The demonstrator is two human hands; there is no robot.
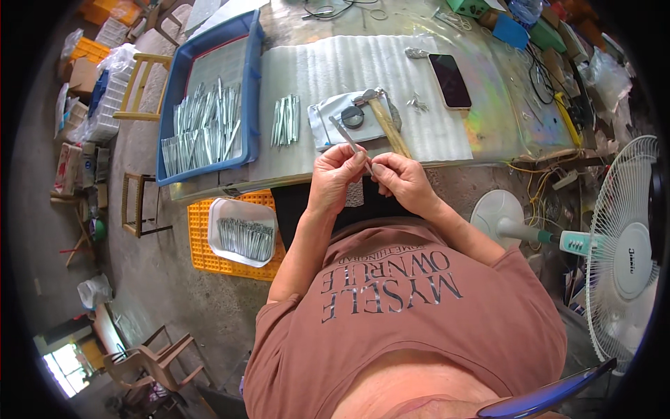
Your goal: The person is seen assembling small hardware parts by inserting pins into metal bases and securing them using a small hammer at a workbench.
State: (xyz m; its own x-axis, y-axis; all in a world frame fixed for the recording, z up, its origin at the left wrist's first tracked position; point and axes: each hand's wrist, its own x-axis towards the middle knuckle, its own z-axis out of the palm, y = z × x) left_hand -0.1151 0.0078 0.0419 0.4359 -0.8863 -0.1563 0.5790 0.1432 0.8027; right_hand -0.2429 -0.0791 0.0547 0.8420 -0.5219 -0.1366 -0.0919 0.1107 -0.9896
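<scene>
Between my two hands is a slim silvery metal strip, tilted with its far end up and to the left. My left hand pinches it between thumb and fingers partway along. The thumb and fingertips of my right hand close on its near end, which they mostly hide. Just beyond my hands, a hammer with a wooden handle lies across a white packet. A dark round disc rests on the packet beside the hammer head. Further left, a small bundle of similar strips lies on the white foam sheet.
A blue tray holding many strips stands at the table's left. Below it, a white tub of strips sits on an orange crate. A phone and small metal pieces lie rightward. A fan stands at right.
</scene>
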